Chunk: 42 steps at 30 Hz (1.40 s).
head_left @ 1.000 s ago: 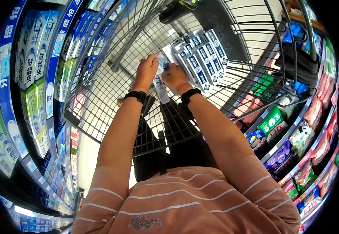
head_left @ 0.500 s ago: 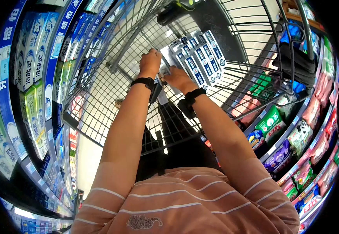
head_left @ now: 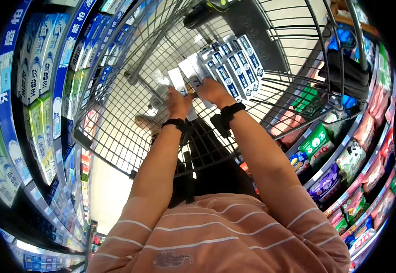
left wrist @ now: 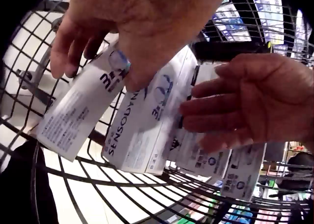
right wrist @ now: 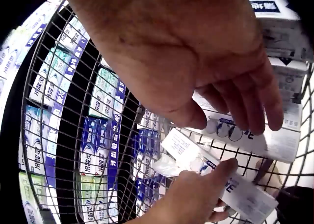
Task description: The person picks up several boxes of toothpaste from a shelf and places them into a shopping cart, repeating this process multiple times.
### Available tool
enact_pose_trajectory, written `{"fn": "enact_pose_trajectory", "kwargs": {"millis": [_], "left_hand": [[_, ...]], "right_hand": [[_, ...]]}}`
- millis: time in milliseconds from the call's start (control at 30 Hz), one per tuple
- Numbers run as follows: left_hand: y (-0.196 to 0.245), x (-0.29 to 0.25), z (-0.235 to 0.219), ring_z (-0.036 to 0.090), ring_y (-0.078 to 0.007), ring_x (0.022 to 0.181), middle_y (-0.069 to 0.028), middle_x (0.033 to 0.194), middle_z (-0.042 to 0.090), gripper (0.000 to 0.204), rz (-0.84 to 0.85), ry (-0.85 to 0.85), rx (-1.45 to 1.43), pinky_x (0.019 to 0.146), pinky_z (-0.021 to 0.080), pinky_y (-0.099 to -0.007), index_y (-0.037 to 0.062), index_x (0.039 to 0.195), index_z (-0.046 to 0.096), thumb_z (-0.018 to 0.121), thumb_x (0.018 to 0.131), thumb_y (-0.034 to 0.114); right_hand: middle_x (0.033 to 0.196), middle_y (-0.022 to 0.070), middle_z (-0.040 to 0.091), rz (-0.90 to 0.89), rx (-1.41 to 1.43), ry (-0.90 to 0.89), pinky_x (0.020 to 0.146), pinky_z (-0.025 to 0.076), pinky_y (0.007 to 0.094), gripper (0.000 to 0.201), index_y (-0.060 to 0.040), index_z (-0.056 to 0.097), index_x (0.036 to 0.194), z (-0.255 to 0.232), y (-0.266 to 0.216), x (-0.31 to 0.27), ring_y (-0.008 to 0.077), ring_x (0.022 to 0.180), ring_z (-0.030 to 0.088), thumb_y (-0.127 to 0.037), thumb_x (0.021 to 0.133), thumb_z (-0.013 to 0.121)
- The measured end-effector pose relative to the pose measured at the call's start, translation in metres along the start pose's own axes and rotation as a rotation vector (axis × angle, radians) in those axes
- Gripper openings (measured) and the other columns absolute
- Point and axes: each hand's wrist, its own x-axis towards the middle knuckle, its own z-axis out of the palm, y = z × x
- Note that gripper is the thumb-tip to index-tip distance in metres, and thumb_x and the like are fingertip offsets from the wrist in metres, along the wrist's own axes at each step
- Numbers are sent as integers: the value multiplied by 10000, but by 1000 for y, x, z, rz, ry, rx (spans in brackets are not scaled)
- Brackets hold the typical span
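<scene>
The left hand (head_left: 179, 103) pinches a white toothpaste box (left wrist: 76, 118) marked "3x", thumb on one side and fingers on the other. The right hand (head_left: 215, 92) hangs over the neighbouring Sensodyne box (left wrist: 131, 130), its fingers loosely spread and gripping nothing; whether a fingertip touches, I cannot tell. The held box is to the left of that one and angled to it, a gap showing between their near ends.

To handle it well, I would keep the pinch light so the carton does not crease, swing it parallel to its neighbour, and use the flat right fingers as a stop. A hard nudge could upset the block.

Just beyond, to the right, similar boxes stand close together in a toothpaste block (head_left: 234, 75), inside the black wire shopping cart (head_left: 83, 139). Farther out, boxed toothpaste (head_left: 34, 77) fills the left shelves, and soft packs (head_left: 318, 141) line the right.
</scene>
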Motion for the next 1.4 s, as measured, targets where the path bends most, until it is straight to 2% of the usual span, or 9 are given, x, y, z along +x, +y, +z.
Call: {"fn": "enact_pose_trajectory", "kwargs": {"millis": [67, 133, 300, 533, 700, 867, 967, 1133, 1400], "left_hand": [[4, -3, 3, 474, -433, 1291, -299, 1475, 354, 984, -31, -9, -66, 1067, 429, -453, -94, 1473, 208, 753, 799, 373], [-5, 3, 8, 566, -421, 1188, -326, 1333, 497, 934, -15, -10, -54, 996, 479, -444, -156, 1392, 273, 766, 784, 352], [1, -22, -21, 658, -444, 1002, -354, 1106, 620, 714, -12, 18, -290, 826, 543, -451, -196, 1175, 443, 742, 780, 318], [30, -48, -3, 641, -446, 1019, -370, 1144, 595, 664, 292, 101, -242, 801, 532, -452, -164, 1192, 449, 711, 869, 354], [18, -9, 32, 630, -267, 1060, -187, 1327, 553, 764, 348, -352, -434, 803, 559, -376, 10, 1529, 134, 552, 1005, 375], [40, -23, -3, 576, -235, 1099, -148, 1340, 544, 678, 220, -694, -340, 859, 526, -388, 62, 1534, 197, 488, 1019, 393], [19, -18, -6, 556, -275, 1160, -192, 1350, 537, 715, 291, -490, -264, 950, 485, -411, 9, 1521, 237, 510, 1005, 420], [16, -81, -114, 504, -411, 1286, -282, 1411, 489, 712, 334, -259, -422, 1064, 408, -454, -19, 1469, 336, 553, 965, 435], [-68, -174, -285, 618, -228, 1107, -133, 1249, 609, 422, 413, 440, -566, 839, 524, -362, 50, 1315, 509, 587, 992, 310]], "right_hand": [[1153, 333, 627, -11, 14, -8, 901, 513, 431, 536, 91, 552, 1228, -2, 6, -1, 431, 1049, 640, -306, 868, 541], [1149, 331, 628, 12, 42, -23, 851, 541, 422, 535, 83, 555, 1230, 6, 16, 9, 428, 1000, 659, -315, 873, 540], [890, 165, 681, -31, 162, -9, 604, 572, 373, 366, 50, 612, 1055, 0, 13, 5, 231, 768, 674, -274, 889, 570], [911, 121, 690, 1, 447, -48, 616, 563, 337, 316, 16, 630, 1059, -36, -1, -29, 212, 803, 686, -229, 879, 540], [935, 122, 688, -38, 485, 21, 605, 566, 328, 338, 15, 608, 1095, -42, 11, -34, 206, 804, 692, -270, 926, 540], [948, 132, 679, -64, 561, 23, 613, 550, 363, 485, 22, 597, 1147, -39, 23, -39, 228, 805, 666, -393, 896, 581], [858, 72, 661, -248, 533, -112, 592, 532, 341, 451, -2, 598, 1108, -42, 36, -38, 182, 763, 640, -420, 942, 573], [923, 48, 663, -86, 654, -76, 615, 576, 364, 442, -47, 567, 1220, -48, -3, -83, 166, 811, 662, -368, 922, 621], [957, 83, 669, -217, 621, -177, 634, 562, 313, 282, -46, 586, 1131, -39, -56, -145, 179, 810, 657, -230, 923, 538]]}}
